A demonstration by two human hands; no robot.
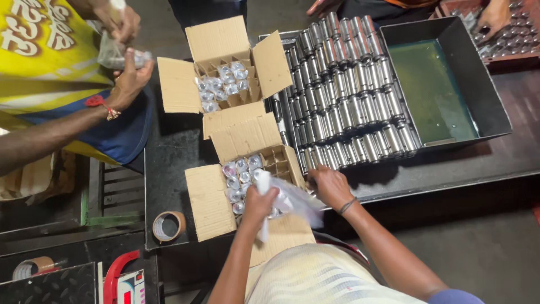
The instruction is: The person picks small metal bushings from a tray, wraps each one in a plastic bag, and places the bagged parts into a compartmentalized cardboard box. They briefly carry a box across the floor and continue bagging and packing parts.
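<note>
My left hand (257, 204) is closed on a crumpled clear plastic bag (295, 201), held over a near cardboard box (209, 200) whose divider cells hold several bagged shiny metal cylinders (239, 179). My right hand (329, 186) lies curled at the front edge of a dense batch of bare metal cylinders (349, 95) lying in rows on the dark table. Its fingers touch the front row, and whether they grip one is hidden.
A second open box (180, 84) of bagged cylinders stands farther back. A co-worker in yellow at left holds a bag (115, 55) in both hands. A black tray (478, 84) of greenish liquid sits at right, with another person's hand (495, 17) beyond it. A tape roll (169, 226) lies at lower left.
</note>
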